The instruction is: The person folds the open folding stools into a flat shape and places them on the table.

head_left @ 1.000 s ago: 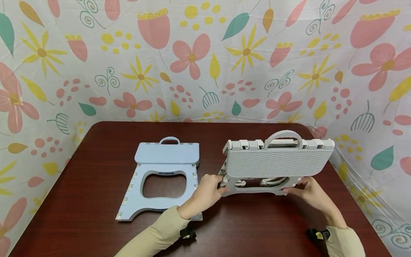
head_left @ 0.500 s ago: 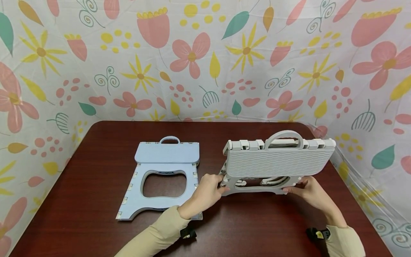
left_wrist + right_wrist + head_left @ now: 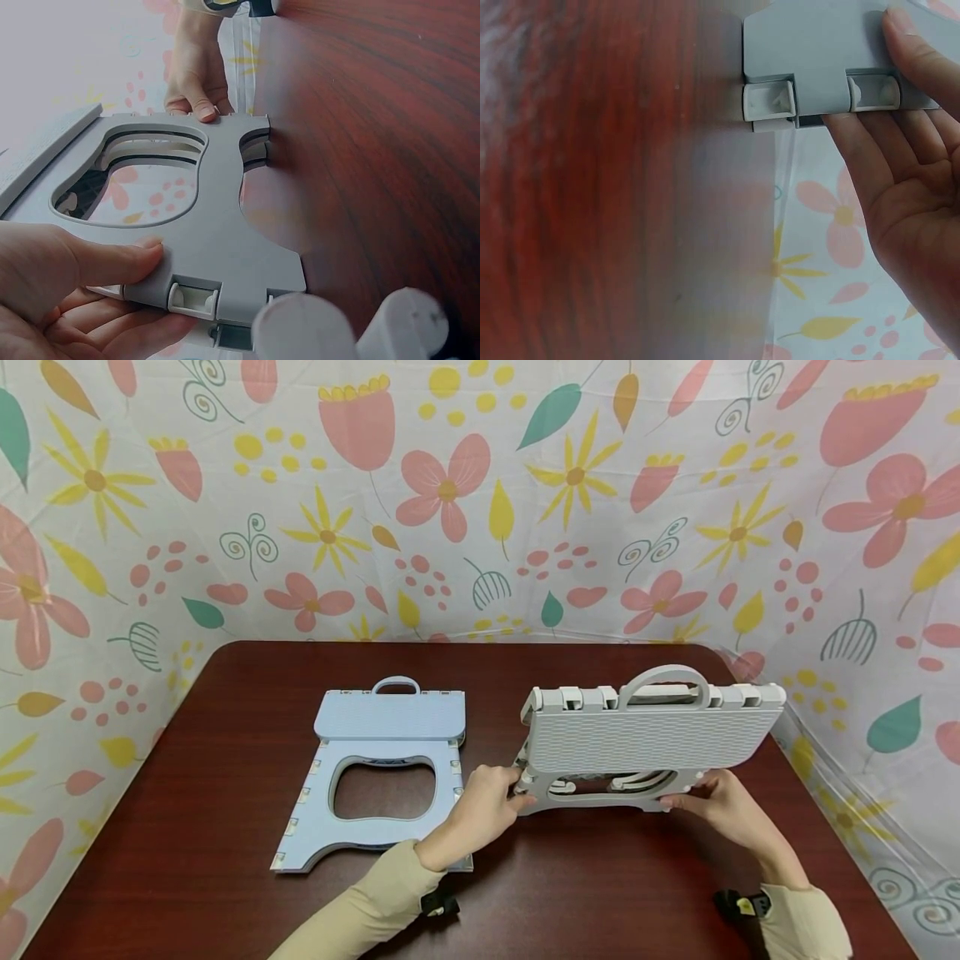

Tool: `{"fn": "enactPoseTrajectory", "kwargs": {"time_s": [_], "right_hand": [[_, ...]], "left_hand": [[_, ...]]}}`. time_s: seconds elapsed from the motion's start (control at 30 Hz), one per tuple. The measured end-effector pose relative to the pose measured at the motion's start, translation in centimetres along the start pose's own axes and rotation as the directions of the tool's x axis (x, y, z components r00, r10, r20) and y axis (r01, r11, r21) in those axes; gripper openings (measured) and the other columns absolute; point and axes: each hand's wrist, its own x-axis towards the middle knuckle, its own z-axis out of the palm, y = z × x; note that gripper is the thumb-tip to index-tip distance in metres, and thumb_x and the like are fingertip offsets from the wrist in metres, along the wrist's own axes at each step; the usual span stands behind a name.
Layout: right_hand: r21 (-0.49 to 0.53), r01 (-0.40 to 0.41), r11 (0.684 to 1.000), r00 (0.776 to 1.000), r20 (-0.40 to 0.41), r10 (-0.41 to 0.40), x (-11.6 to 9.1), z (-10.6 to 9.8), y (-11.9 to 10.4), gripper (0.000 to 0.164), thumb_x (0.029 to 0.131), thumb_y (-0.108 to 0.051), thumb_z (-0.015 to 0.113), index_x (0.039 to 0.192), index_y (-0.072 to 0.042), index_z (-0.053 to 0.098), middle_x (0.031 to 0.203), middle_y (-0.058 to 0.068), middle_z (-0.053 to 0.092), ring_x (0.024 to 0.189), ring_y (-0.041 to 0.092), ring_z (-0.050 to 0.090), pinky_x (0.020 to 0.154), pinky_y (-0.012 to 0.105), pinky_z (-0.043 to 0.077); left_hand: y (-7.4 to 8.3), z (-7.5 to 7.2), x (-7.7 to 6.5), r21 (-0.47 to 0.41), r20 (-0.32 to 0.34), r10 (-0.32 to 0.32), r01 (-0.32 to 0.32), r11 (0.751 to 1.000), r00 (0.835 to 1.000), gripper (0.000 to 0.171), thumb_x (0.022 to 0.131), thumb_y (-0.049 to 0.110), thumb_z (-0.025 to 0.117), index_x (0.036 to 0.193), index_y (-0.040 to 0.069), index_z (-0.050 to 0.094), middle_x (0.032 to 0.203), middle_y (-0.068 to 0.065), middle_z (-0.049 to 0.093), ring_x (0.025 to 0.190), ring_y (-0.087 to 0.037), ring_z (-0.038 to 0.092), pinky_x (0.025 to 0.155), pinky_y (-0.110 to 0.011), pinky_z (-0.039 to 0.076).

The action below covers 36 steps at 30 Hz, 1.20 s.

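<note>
A grey folding step stool (image 3: 645,739) stands upright on its legs at the table's right side, its textured top panels hanging down and the arched handle uppermost. My left hand (image 3: 483,806) grips its left leg edge, thumb on the front face and fingers beneath, as the left wrist view shows on the leg panel (image 3: 217,202). At the opposite edge my right hand (image 3: 723,810) pinches the leg, with the thumb in front and fingers curled behind the hinged side (image 3: 825,67). Left of it a light blue folding step stool (image 3: 390,718) lies folded flat, handle away from me.
Both stools are on a dark reddish-brown table (image 3: 225,760). A flower-patterned sheet (image 3: 480,502) hangs behind the table and along its sides. The blue stool's right edge lies close beside my left forearm (image 3: 375,893). Black straps with small devices are at both wrists.
</note>
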Motion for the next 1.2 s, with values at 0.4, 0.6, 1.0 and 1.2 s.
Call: {"fn": "enactPoseTrajectory", "kwargs": {"time_s": [0.4,0.6,1.0,1.2], "right_hand": [[-0.039,-0.015,0.999,0.999,-0.038,0.014,0.0,0.2,0.2,0.013,0.075,0.003,0.078,0.081,-0.006,0.073,0.079,-0.011,0.071,0.071,-0.004,0.062,0.063,0.014,0.047],[0.017,-0.010,1.000,1.000,-0.008,0.010,-0.1,0.2,0.4,0.013,0.076,0.005,0.077,0.082,-0.006,0.072,0.076,-0.011,0.071,0.068,-0.002,0.063,0.061,0.017,0.048],[-0.130,-0.052,0.990,0.998,-0.047,0.046,-0.1,-0.1,0.0,0.015,0.074,-0.007,0.083,0.083,-0.014,0.074,0.079,-0.014,0.071,0.075,-0.007,0.061,0.068,0.011,0.046],[-0.291,-0.146,0.946,0.988,-0.092,0.124,-0.4,-0.7,-0.7,0.017,0.071,-0.026,0.086,0.083,-0.024,0.074,0.081,-0.015,0.071,0.083,-0.014,0.055,0.073,0.005,0.040]], "left_hand": [[-0.1,-0.1,0.1,0.020,0.002,0.016,-0.016,1.000,1.000,0.013,0.082,0.018,0.077,0.086,0.006,0.072,0.083,-0.006,0.075,0.072,-0.011,0.070,0.057,-0.012,0.044],[-0.2,-0.2,0.1,0.005,0.021,0.010,-0.010,1.000,1.000,0.013,0.082,0.018,0.078,0.087,0.006,0.072,0.082,-0.006,0.075,0.070,-0.008,0.068,0.056,-0.010,0.042],[-0.2,-0.3,0.0,0.016,0.039,0.011,-0.012,1.000,0.999,0.014,0.083,0.018,0.077,0.087,0.007,0.070,0.083,-0.005,0.075,0.068,-0.005,0.065,0.054,-0.011,0.041],[-0.2,-0.4,-0.2,0.096,0.021,0.003,-0.005,0.995,1.000,0.016,0.083,0.026,0.077,0.084,0.011,0.070,0.070,0.001,0.071,0.055,0.002,0.051,0.048,-0.012,0.036]]}}
